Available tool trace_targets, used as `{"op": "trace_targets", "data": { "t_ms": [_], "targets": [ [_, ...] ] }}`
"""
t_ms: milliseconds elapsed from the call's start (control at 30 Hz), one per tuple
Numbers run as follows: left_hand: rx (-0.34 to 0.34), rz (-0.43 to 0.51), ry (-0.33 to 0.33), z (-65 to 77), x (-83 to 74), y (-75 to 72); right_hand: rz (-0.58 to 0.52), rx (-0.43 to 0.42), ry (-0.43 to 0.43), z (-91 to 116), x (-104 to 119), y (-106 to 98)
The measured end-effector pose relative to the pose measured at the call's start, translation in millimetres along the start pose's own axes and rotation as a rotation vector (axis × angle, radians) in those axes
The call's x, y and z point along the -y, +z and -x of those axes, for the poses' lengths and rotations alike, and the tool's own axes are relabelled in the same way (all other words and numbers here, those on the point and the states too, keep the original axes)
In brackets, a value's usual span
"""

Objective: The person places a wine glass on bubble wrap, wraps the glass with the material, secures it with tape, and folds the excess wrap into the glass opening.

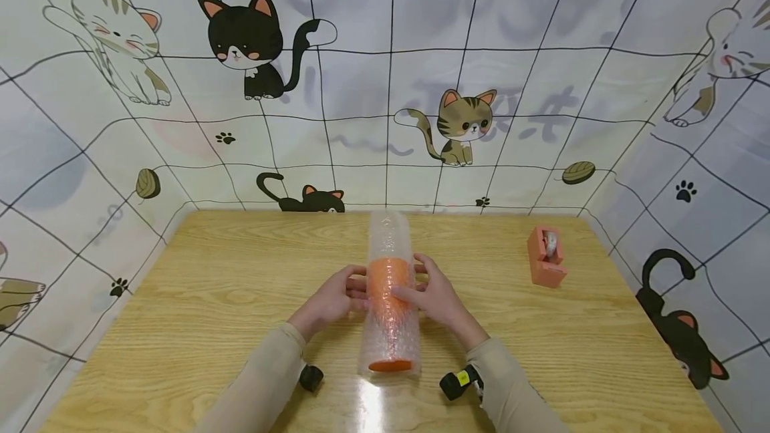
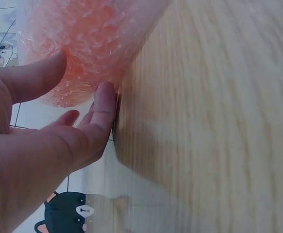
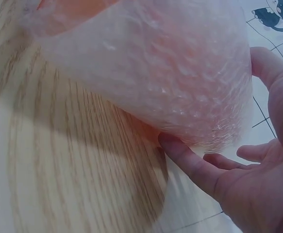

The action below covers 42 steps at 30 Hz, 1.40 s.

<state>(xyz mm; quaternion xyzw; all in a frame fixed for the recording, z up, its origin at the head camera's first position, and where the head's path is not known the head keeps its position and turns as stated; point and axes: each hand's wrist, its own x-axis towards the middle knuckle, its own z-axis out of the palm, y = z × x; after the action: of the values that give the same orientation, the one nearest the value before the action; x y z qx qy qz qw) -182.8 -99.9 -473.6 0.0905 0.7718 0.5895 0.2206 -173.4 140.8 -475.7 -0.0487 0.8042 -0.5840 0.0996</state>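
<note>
Head view: orange cylinder [image 1: 390,313] recorded lying at table [image 1: 210,299] centre, rolled in bubble wrap [image 1: 389,239] that overhung its 12 o'clock end. Left hand [image 1: 334,298] at 9 o'clock and right hand [image 1: 434,296] at 3 o'clock were curled round the roll. Wrapping was judged largely done; the ends remained open. Orange tape dispenser [image 1: 546,257] was noted untouched at 2 o'clock.

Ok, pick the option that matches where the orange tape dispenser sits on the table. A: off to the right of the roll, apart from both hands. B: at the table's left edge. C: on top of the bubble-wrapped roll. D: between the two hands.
A: the tape dispenser stands alone on the wooden table, right of the bubble-wrapped roll, untouched by the left hand or right hand.
</note>
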Motion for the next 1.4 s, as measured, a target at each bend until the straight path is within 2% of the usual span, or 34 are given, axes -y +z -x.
{"op": "trace_targets", "data": {
  "t_ms": [200,300,533,933,1200,1400],
  "targets": [
    [0.003,0.060,-0.083,-2.0,-2.5,-0.5,-0.014,0.014,0.001,1.1,0.3,-2.1],
    [0.032,0.071,-0.102,-3.0,-3.5,-1.1,-0.023,0.020,0.003,1.7,0.5,-2.8],
    [0.137,0.079,-0.071,-5.6,-3.9,-3.9,-0.020,0.021,0.013,3.3,1.1,-3.4],
    [0.201,0.241,-0.050,-2.9,-1.1,-5.9,-0.094,0.047,0.003,6.2,2.0,-5.4],
    [0.170,0.273,-0.050,-1.2,-2.3,-4.9,-0.091,0.044,-0.005,8.5,1.1,-7.0],
    [0.096,0.242,-0.049,-0.2,-2.4,-3.2,-0.072,0.008,-0.057,8.3,1.2,-10.0]
  ]
}}
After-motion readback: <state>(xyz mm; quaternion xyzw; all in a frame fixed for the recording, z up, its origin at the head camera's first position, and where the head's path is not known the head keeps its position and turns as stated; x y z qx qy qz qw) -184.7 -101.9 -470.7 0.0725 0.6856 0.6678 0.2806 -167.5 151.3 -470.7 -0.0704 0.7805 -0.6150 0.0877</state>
